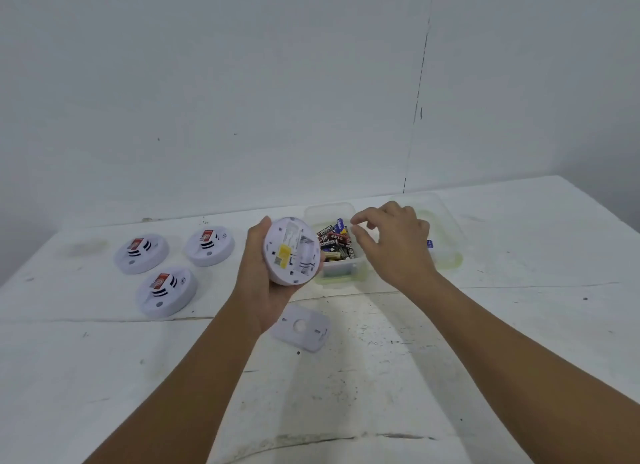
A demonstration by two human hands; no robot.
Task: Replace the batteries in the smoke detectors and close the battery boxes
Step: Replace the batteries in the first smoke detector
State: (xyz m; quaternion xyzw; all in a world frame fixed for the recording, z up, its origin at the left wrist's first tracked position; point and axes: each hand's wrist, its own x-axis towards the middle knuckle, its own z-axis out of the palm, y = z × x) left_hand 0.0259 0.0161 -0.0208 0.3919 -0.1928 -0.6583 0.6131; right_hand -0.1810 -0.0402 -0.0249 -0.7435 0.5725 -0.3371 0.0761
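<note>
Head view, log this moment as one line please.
left hand: holds round white smoke detector, back open | right hand: over clear plastic battery box | white cover plate: on table

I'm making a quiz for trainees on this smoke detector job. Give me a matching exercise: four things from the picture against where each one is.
Things:
1. opened detector
2. back cover
3. batteries
4. right hand

Places:
A. in the clear plastic box
B. flat on the table, near the left wrist
C. over the box, fingers spread
D. held in the left hand

Pairs: 1-D, 2-B, 3-A, 4-C
</note>
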